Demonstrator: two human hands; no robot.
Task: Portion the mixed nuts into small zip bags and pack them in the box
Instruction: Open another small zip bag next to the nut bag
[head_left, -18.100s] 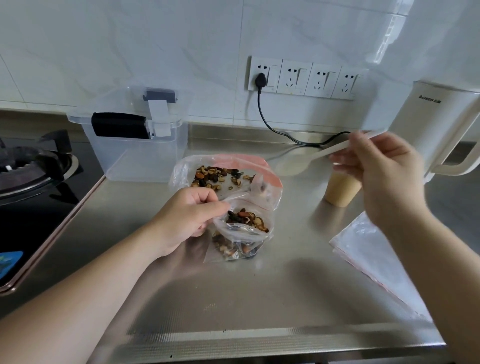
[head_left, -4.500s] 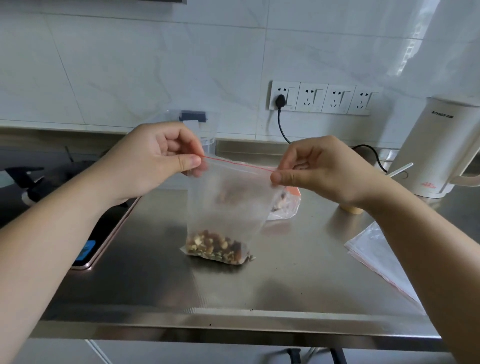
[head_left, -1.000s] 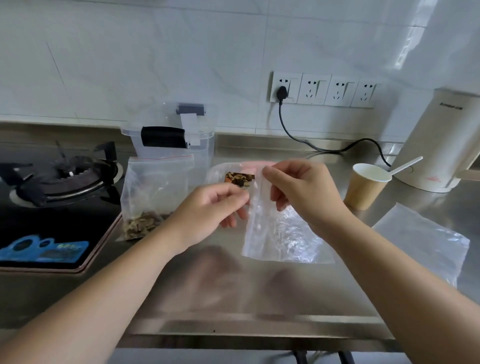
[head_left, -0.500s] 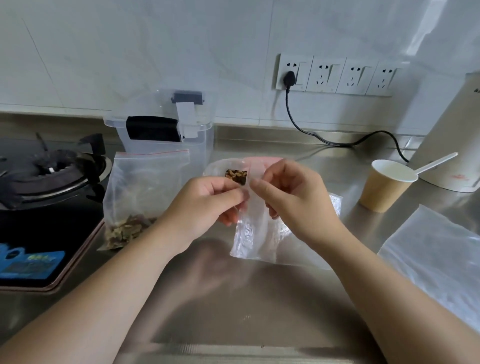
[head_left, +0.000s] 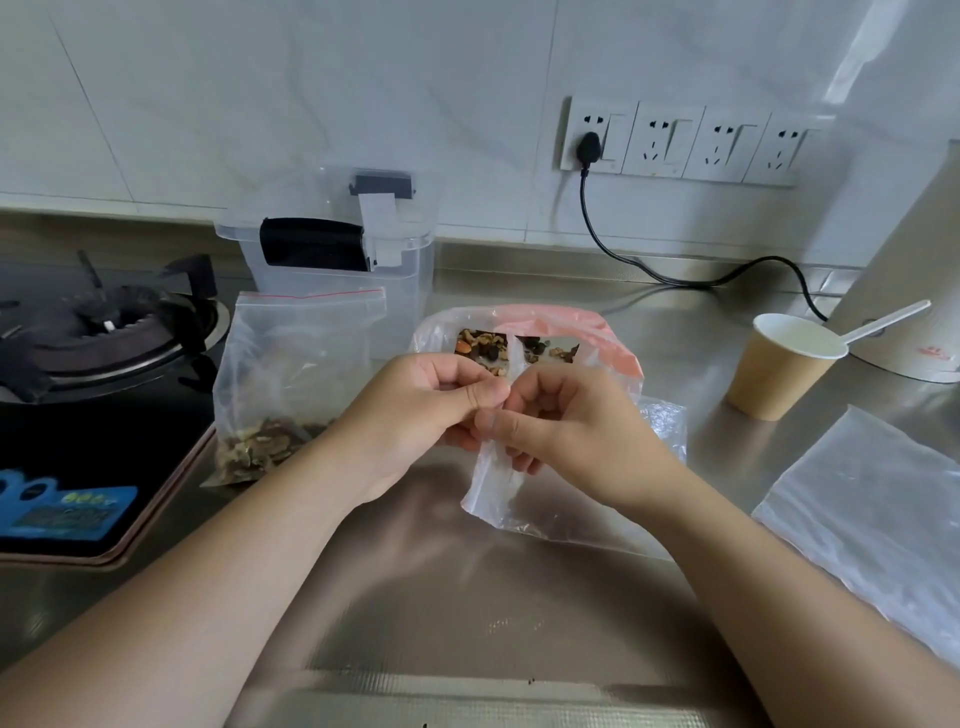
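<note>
My left hand (head_left: 415, 410) and my right hand (head_left: 561, 431) meet at the middle of the counter, both pinching the top edge of an empty small zip bag (head_left: 498, 493) that hangs down onto the steel. Behind my hands lies the large open bag of mixed nuts (head_left: 519, 343) with a pink strip. A filled small zip bag (head_left: 291, 384) with a red seal line stands to the left, nuts at its bottom. The clear plastic box (head_left: 332, 249) stands behind it against the wall.
A gas stove (head_left: 93, 353) fills the left side. A paper cup (head_left: 779, 369) with a white spoon (head_left: 883, 325) stands at the right, beside a white appliance (head_left: 914, 291). A stack of empty bags (head_left: 878, 514) lies at the right front. A black cable (head_left: 675, 275) runs along the wall.
My hands have drawn closer together on the empty bag's top edge, fingertips now touching. The view has shifted slightly closer and lower.
</note>
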